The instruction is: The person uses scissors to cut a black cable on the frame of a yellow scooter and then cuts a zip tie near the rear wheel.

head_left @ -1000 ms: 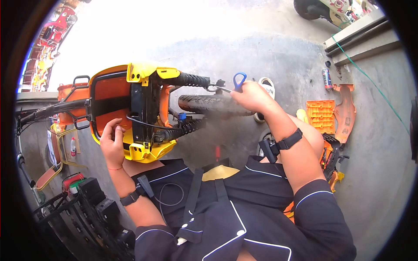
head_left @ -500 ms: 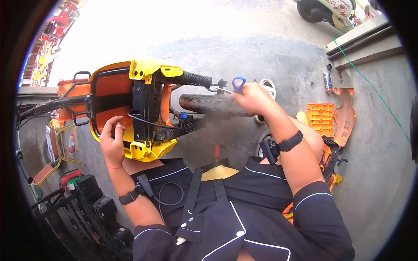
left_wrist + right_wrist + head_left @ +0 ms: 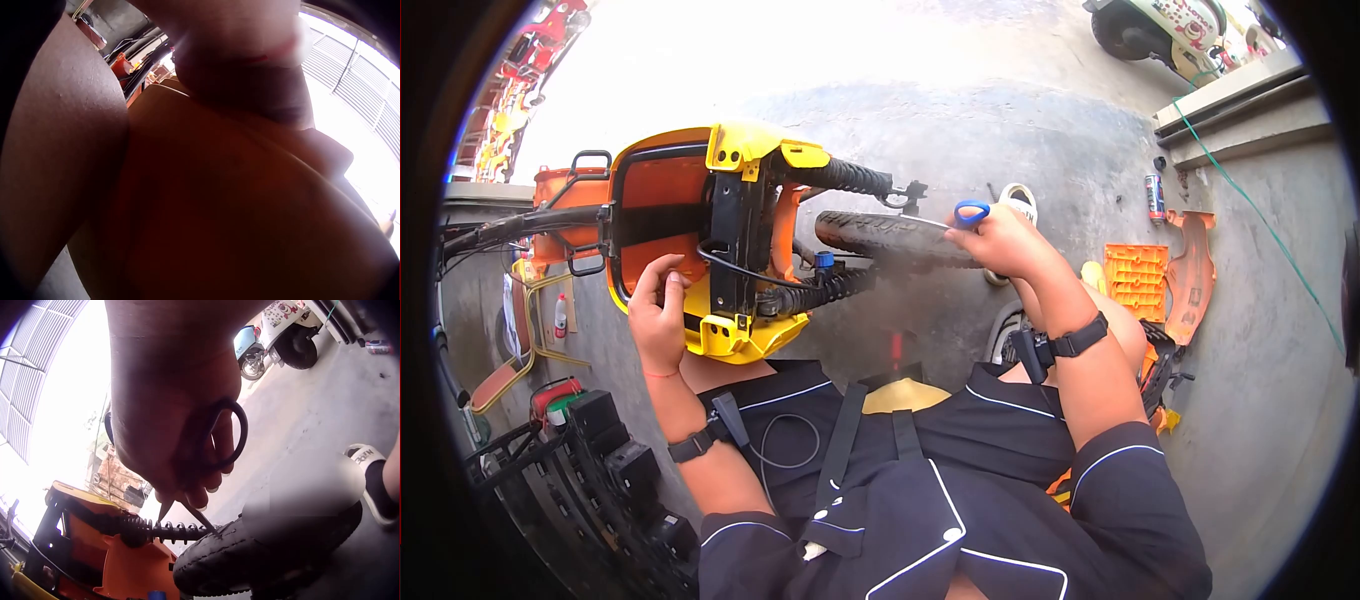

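My right hand (image 3: 1002, 242) grips a pair of scissors with blue loop handles (image 3: 242, 434). In the right wrist view the blades (image 3: 199, 517) are spread, with one tip right at the black tyre (image 3: 215, 565). Behind the blades shows a coil-spring shock absorber (image 3: 172, 532). My left hand (image 3: 658, 322) rests against the yellow-and-orange front shell (image 3: 745, 347) of a scooter lying on its side, its fingers loosely bent at the rim. The left wrist view is dark and mostly filled by the shell (image 3: 206, 187), hiding those fingertips.
An orange ribbed panel (image 3: 1136, 282), a long orange cover (image 3: 1192, 275) and a spray can (image 3: 1154, 198) lie on the floor at right. A white sandal (image 3: 375, 481) is by the wheel. Black battery-like blocks (image 3: 590, 425) stand at lower left; a parked scooter (image 3: 1135, 30) is farther back.
My right hand has drawn the scissors away from the shock absorber's end and down toward the tyre, turning them slightly. The left hand stays at the shell. The head view has shifted a little.
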Available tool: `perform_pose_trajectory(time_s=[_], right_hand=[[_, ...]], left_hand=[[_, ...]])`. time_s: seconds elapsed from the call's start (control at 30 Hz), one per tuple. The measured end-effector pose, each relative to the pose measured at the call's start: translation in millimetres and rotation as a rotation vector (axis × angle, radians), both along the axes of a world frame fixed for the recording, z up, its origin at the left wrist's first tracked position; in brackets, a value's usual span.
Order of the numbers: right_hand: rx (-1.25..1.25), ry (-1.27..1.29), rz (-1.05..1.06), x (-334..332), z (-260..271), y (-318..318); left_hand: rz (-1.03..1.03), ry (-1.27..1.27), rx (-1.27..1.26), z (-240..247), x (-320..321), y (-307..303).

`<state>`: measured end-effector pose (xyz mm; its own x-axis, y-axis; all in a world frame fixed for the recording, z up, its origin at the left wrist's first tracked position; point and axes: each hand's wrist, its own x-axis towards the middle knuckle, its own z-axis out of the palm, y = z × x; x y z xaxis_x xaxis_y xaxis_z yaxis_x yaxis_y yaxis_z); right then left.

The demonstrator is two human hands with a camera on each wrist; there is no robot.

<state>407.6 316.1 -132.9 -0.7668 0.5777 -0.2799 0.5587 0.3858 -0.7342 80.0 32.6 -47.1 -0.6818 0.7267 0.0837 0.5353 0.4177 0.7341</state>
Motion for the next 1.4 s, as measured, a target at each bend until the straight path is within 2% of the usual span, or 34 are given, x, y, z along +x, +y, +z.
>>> perform_pose_trajectory(time_s=[0.23,0.43,0.7,0.83,0.9,1.03,1.1,1.17,1.2,1.3,1.33,1.4], right_hand=[[0.009,-0.008,0.0,1.4,2.4,2.6],[0.053,0.084,0.034,3.0,-11.1,1.6],[-0.132,-0.004,-0.061,12.9,-20.4,4.1],[0.016,0.056,-0.052,15.2,-24.7,-5.3],[-0.032,0.044,-0.118,16.9,-18.4,-8.9],[-0.024,0.096,-0.115,24.7,-40.3,-10.6],[-0.108,0.181,-0.17,30.4,-46.5,-13.6],[-0.193,0.143,-0.181,32.6,-49.5,-12.4],[-0.282,0.12,-0.194,33.4,-45.9,-11.7],[-0.323,0.203,-0.202,40.1,-27.0,-9.7],[-0.291,0.188,-0.233,42.2,-19.3,-3.1],[-0.235,0.344,-0.36,47.5,-4.6,3.2]], left_hand=[[-0.005,0.015,-0.011,-0.1,-0.5,0.7],[-0.011,-0.007,-0.009,-1.7,-1.5,0.5],[-0.005,0.004,-0.028,0.8,0.1,1.3],[0.011,0.023,-0.055,-0.1,-0.8,2.4],[0.014,0.019,-0.053,-0.3,-0.9,2.1],[0.006,0.05,-0.043,-1.1,-2.4,0.8],[-0.007,0.05,-0.041,-2.8,-2.5,0.6],[-0.008,0.043,-0.033,-6.3,-5.3,-1.2],[-0.007,0.051,-0.028,-7.7,-5.8,-1.6],[-0.016,0.092,0.006,-7.8,-5.5,0.2],[-0.025,0.124,0.021,-6.9,-4.2,-0.9],[-0.001,0.131,0.01,-5.8,-3.7,-2.0]])
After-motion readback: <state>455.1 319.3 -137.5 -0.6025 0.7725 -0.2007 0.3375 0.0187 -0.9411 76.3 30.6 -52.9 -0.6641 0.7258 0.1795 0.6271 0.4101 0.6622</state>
